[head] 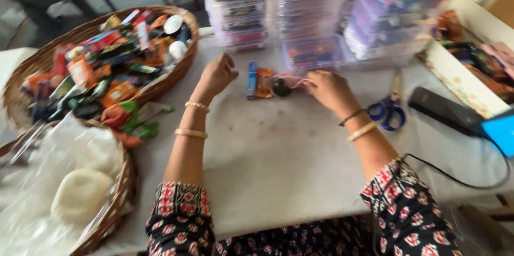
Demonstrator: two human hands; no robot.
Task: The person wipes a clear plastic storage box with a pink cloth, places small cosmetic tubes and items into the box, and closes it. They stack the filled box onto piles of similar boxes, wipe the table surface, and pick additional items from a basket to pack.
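Observation:
My left hand (217,75) hovers over the white table (278,154) with its fingers curled and nothing in it, just left of a small blue packet (251,80) and an orange packet (264,82). My right hand (327,89) rests on the table, its fingers closed on a pink string or ribbon (292,80) beside a small dark round item (281,88). The picture is blurred by motion.
A wicker basket (43,58) of several colourful packets stands at the left; a second basket (115,208) with clear plastic and pale round cakes sits at the near left. Stacked clear boxes (321,15) line the back. Blue scissors (389,107), a black device (444,110) with a cable, and a tray (460,79) lie right.

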